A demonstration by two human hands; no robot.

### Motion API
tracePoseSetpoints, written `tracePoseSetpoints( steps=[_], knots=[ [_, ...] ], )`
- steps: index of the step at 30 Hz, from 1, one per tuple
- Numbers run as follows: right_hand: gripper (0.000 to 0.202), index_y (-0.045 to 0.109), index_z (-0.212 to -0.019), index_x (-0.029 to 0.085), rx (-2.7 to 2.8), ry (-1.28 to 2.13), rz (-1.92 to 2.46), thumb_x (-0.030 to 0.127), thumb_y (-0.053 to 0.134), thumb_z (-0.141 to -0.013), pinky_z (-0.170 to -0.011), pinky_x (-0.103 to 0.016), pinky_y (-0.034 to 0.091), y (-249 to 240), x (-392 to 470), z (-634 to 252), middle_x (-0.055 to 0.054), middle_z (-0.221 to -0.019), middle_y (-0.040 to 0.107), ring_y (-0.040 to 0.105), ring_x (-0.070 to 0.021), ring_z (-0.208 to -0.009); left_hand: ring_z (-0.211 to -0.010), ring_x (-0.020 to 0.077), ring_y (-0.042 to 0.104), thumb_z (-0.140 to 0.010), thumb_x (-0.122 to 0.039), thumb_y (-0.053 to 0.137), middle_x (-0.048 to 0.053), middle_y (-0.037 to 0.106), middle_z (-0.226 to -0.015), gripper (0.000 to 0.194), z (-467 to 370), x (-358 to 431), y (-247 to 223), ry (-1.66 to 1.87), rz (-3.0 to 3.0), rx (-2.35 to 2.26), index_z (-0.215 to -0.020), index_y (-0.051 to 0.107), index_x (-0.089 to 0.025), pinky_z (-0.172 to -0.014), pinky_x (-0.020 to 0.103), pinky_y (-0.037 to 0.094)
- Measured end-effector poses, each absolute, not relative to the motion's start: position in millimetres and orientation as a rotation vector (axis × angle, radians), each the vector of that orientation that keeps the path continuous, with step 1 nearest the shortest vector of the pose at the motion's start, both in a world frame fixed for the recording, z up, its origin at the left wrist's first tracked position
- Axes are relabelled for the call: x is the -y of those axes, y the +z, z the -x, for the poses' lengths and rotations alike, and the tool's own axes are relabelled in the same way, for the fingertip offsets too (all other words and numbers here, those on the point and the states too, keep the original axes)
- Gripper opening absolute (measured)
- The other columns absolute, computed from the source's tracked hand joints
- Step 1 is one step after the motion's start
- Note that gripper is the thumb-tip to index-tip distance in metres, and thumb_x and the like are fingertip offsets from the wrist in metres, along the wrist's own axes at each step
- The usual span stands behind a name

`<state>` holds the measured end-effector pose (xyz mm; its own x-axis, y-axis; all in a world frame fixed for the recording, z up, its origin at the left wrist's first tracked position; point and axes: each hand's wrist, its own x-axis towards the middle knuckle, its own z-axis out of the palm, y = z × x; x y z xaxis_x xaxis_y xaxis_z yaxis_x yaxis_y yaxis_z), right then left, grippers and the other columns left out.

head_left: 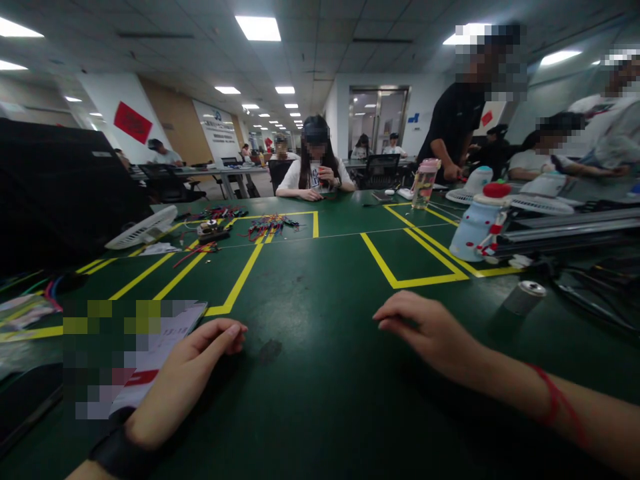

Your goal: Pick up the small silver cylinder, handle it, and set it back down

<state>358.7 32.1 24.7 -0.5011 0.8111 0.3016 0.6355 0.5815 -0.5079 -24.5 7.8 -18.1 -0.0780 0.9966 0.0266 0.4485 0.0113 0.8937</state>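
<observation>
My left hand [203,363] is over the near left of the green table [310,400], its fingers curled in and the thumb resting against them. Nothing shows in its grasp. Beside it, partly behind the wrist, lies a printed sheet or booklet [173,337], much of it pixelated. To the right, my right hand [430,333] hovers at the tabletop with bent fingers held together and no visible object in them. Nearest to that hand is a small grey metal cylinder like a can [524,298]. A dark band circles my left wrist, a red cord my right.
Bundles of coloured wires [270,228] and a small device [213,230] lie at the far left, near a white fan [143,228] and a black case [65,200]. A blue bottle [475,230], pink bottle [425,183], metal rails [575,227] and cables stand right. A person sits opposite.
</observation>
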Motion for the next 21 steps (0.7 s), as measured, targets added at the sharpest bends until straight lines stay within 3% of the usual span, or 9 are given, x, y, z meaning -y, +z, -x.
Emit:
tracePoseSetpoints(
  steps=[5,10,14,21],
  knots=[
    [0.031,0.068,-0.104,0.021,1.942,-0.093,1.817,0.041,0.051,-0.087,-0.088,-0.032,0.041,57.8,-40.7,-497.7,-0.007,-0.113,0.062,0.057,-0.0179,-0.098,-0.087,0.0220,0.062,-0.086,-0.051,0.055,0.000,0.067,-0.089,0.030,20.9,-8.5,-15.4,0.970,-1.542,-1.610,-0.095,0.066,-0.025,-0.078,0.033,0.047],
    [0.038,0.070,-0.108,0.024,1.644,0.020,2.386,0.047,0.051,-0.086,-0.077,-0.032,0.040,55.6,-39.8,-583.5,-0.010,-0.109,0.065,0.059,-0.0195,-0.087,-0.088,0.0216,0.061,-0.086,-0.052,0.054,0.000,0.067,-0.088,0.031,18.5,-7.5,-12.9,0.937,-1.558,-1.640,-0.096,0.065,-0.025,-0.079,0.033,0.046],
    [0.039,0.071,-0.106,0.028,1.589,0.093,2.406,0.054,0.054,-0.082,-0.078,-0.031,0.040,50.6,-39.6,-590.0,-0.007,-0.108,0.066,0.060,-0.0198,-0.087,-0.091,0.0219,0.062,-0.087,-0.052,0.053,0.000,0.067,-0.091,0.031,21.6,-5.0,-13.2,0.909,-1.560,-1.661,-0.099,0.064,-0.025,-0.082,0.033,0.046],
    [0.033,0.072,-0.099,0.031,1.546,0.130,2.357,0.051,0.060,-0.077,-0.080,-0.030,0.042,53.0,-42.3,-584.4,-0.001,-0.104,0.068,0.061,-0.0198,-0.088,-0.093,0.0232,0.063,-0.086,-0.053,0.054,0.002,0.069,-0.094,0.035,20.1,-3.7,-9.4,0.907,-1.526,-1.689,-0.101,0.065,-0.024,-0.082,0.033,0.048]
  ],
)
